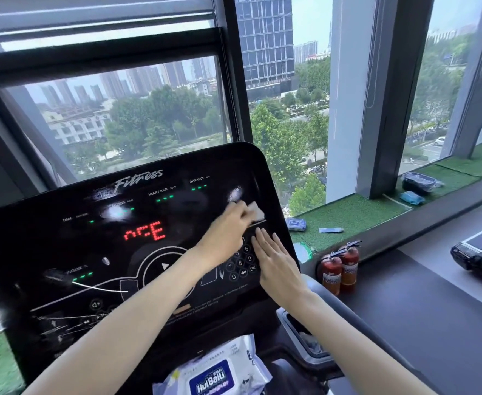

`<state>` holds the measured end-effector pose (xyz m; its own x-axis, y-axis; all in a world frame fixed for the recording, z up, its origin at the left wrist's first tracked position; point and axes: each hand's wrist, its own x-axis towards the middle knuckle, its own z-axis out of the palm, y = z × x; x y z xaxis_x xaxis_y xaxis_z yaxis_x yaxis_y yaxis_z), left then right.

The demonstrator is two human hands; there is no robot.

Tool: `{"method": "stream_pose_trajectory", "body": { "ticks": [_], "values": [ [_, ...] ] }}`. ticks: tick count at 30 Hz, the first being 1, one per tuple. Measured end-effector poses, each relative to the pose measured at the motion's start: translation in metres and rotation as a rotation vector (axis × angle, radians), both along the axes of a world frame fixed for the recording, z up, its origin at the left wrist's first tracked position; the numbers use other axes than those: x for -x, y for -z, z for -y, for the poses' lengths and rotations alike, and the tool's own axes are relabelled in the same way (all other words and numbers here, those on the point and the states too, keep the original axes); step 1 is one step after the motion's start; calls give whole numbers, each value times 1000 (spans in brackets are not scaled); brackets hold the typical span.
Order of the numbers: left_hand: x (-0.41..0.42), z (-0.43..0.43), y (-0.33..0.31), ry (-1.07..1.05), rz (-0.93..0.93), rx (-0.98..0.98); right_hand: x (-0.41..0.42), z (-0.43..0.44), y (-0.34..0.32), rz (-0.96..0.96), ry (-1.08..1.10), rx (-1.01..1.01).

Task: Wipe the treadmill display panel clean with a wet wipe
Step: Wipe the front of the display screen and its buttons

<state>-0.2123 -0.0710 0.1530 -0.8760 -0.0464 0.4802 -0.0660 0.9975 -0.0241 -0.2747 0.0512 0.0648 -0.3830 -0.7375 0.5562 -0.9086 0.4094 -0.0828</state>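
The black treadmill display panel [71, 252] fills the lower left, with red lit characters and green indicator lights. My left hand [228, 226] reaches across to the panel's upper right and presses a white wet wipe [256, 211] flat against the glass. My right hand [274, 259] lies flat with fingers together on the panel's right edge, beside the number keypad [241, 263]. A wet wipe pack [217, 372] with a blue label lies on the console ledge below the panel.
Large windows stand behind the treadmill. A green turf sill to the right carries a wipe pack [296, 224], a tube [331, 230] and a black container [419, 182]. Two red fire extinguishers [341, 267] stand below the sill. Another treadmill's end [473, 249] shows at far right.
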Motion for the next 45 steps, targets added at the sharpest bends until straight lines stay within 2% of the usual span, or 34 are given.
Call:
{"method": "stream_pose_trajectory", "body": {
  "ticks": [1, 2, 5, 6, 8, 10, 11, 12, 14, 15, 16, 17, 20, 21, 22, 25, 26, 29, 30, 32, 34, 35, 36, 38, 39, 40, 41, 43, 44, 45],
  "values": [
    [-5, -3, 5, 77, 53, 57, 0, 0, -1, -2, 0, 1],
    [-7, -1, 4, 79, 47, 32, 0, -1, -2, 0, -1, 4],
    [-7, 16, -1, -177, -269, -238, -1, -1, -1, 6, 6, 5],
    [-7, 17, 0, -238, -321, -242, -2, 0, -1, 10, 9, 4],
    [-10, 8, 6, -182, -200, -110, -5, 2, -1, 17, 22, 8],
    [-17, 4, 15, -2, -17, 75, -9, 3, -2, 37, 35, 24],
    [-21, 8, 13, 4, 3, 72, -11, 4, -2, 45, 39, 27],
    [-23, 15, 9, -50, -74, -14, -12, 5, -1, 47, 44, 26],
    [-28, 30, 2, -254, -364, -243, -12, 5, 2, 49, 50, 27],
    [-30, 31, 1, -347, -470, -304, -12, 6, 3, 53, 51, 31],
    [-31, 29, 3, -378, -495, -288, -12, 6, 3, 53, 53, 35],
    [-32, 23, 7, -345, -425, -230, -13, 8, 4, 54, 58, 39],
    [-39, 12, 25, -81, -37, 84, -19, 12, 4, 74, 75, 70],
    [-42, 17, 24, -70, -27, 115, -21, 12, 4, 84, 84, 76],
    [-45, 26, 20, -110, -97, 66, -23, 13, 3, 95, 91, 80],
    [-53, 41, 13, -374, -474, -257, -29, 14, 1, 113, 87, 92],
    [-53, 38, 13, -398, -483, -273, -31, 16, 1, 106, 75, 94],
    [-56, 26, 27, -152, -148, -20, -39, 19, -1, 98, 20, 99],
    [-61, 28, 27, -90, -92, 36, -42, 20, -3, 90, 4, 97],
    [-65, 43, 22, -168, -223, -35, -46, 21, -4, 80, -23, 88],
    [-69, 50, 15, -361, -497, -267, -48, 23, -5, 76, -36, 77],
    [-68, 49, 14, -397, -544, -305, -48, 24, -5, 75, -40, 68],
    [-66, 43, 13, -383, -496, -258, -48, 25, -6, 73, -43, 61],
    [-67, 31, 22, -199, -218, -26, -49, 26, -6, 70, -43, 57],
    [-71, 32, 24, -113, -137, 70, -50, 26, -7, 73, -42, 61],
    [-75, 38, 22, -109, -143, 90, -50, 26, -7, 76, -41, 62],
    [-77, 47, 20, -166, -228, 24, -50, 26, -8, 77, -39, 59],
    [-79, 57, 15, -358, -524, -240, -50, 27, -9, 69, -32, 62],
    [-79, 56, 15, -418, -606, -311, -50, 27, -9, 62, -29, 60],
    [-77, 51, 15, -426, -582, -278, -49, 27, -9, 55, -25, 53]
  ]
}}
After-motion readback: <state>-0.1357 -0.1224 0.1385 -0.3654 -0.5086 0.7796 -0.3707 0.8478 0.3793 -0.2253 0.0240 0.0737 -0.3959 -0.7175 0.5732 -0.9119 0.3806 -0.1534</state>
